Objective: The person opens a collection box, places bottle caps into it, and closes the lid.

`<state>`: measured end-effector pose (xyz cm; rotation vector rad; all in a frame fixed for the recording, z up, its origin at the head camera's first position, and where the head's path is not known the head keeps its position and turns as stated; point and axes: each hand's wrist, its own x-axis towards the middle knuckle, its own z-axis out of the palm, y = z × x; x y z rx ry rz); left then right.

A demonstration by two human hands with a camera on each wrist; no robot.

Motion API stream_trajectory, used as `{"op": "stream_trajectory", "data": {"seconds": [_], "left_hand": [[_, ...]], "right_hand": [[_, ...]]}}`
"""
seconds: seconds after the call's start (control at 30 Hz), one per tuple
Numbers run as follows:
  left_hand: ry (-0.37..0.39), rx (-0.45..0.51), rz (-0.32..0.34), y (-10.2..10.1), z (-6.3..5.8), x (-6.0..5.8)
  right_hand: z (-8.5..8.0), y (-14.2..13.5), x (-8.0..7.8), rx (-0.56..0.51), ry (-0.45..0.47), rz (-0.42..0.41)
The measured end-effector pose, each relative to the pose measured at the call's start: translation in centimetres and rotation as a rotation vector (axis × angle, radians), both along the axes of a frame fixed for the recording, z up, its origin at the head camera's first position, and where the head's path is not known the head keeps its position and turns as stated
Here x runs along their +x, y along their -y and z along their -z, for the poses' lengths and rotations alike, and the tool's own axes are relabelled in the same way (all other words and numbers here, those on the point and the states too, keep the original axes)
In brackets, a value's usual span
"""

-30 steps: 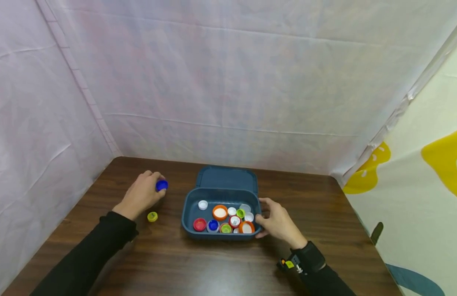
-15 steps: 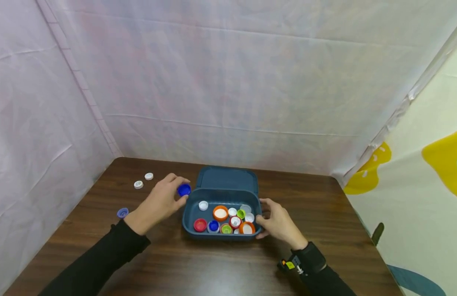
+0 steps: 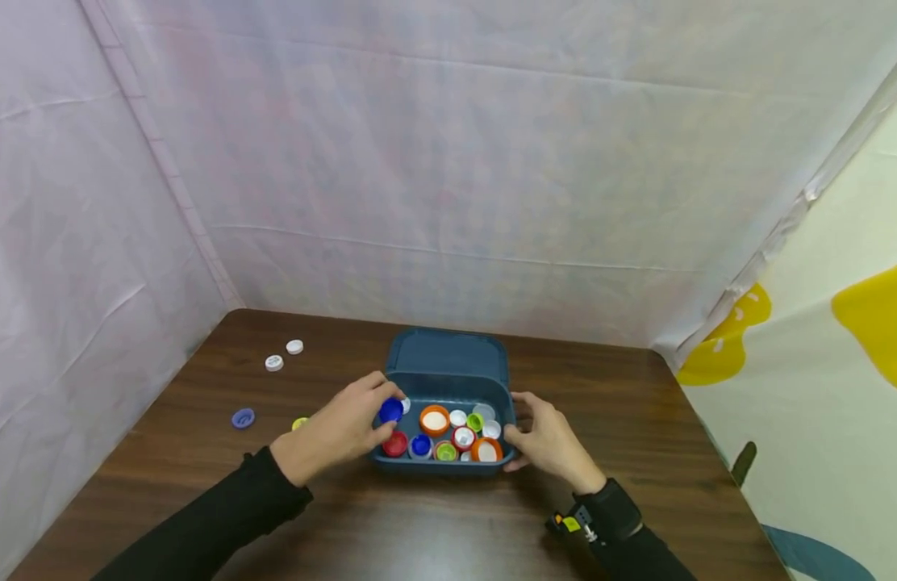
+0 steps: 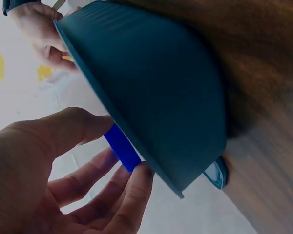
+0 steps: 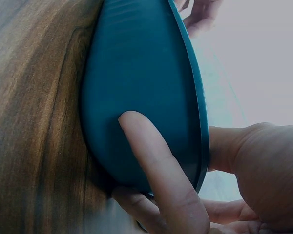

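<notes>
My left hand (image 3: 340,429) pinches a blue bottle cap (image 3: 390,410) over the left end of a dark blue plastic box (image 3: 448,470). In the left wrist view the blue cap (image 4: 122,147) sits between thumb and fingertips, right at the box's rim. My right hand (image 3: 553,444) grips the box's right end, thumb at the rim, fingers along the outer wall (image 5: 136,73). Inside lie several caps, among them a red cap (image 3: 394,444), an orange-rimmed one (image 3: 434,420) and a green-centred one (image 3: 446,452). A small white cap (image 3: 406,405) is partly hidden by the blue one.
Left of the box, on the brown wooden table (image 3: 448,532), lie a white cap (image 3: 294,346), another white cap (image 3: 274,363), a violet-blue cap (image 3: 243,418) and a half-hidden yellow cap (image 3: 298,423). A dark blue lid (image 3: 448,353) lies behind the box. White cloth (image 3: 434,161) hangs behind.
My left hand has carried the blue cap rightward from the table's left side to over the box, uncovering the white and violet-blue caps. My right hand keeps its grip on the box.
</notes>
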<state>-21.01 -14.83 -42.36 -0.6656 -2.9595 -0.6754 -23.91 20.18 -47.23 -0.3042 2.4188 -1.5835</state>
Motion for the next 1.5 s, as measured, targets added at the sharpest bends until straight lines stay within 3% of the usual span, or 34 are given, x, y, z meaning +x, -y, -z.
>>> {"op": "stream_trajectory", "data": {"seconds": [0.3, 0.5, 0.63, 0.9, 1.5], "left_hand": [[0.065, -0.028, 0.003, -0.5, 0.3, 0.0], [-0.006, -0.033, 0.015, -0.1, 0.5, -0.3], [-0.081, 0.0, -0.02, 0.7, 0.3, -1.0], [-0.186, 0.045, -0.13, 4.1, 0.6, -3.0], [-0.076, 0.011, -0.39, 12.9, 2.7, -6.5]], "right_hand": [[-0.1, -0.1, -0.2, 0.0, -0.005, 0.002], [-0.2, -0.1, -0.1, 0.001, -0.002, -0.003], [-0.3, -0.1, -0.1, 0.003, -0.007, 0.001], [-0.2, 0.0, -0.1, 0.004, -0.002, 0.002], [0.0, 0.0, -0.3, -0.004, -0.009, 0.002]]}}
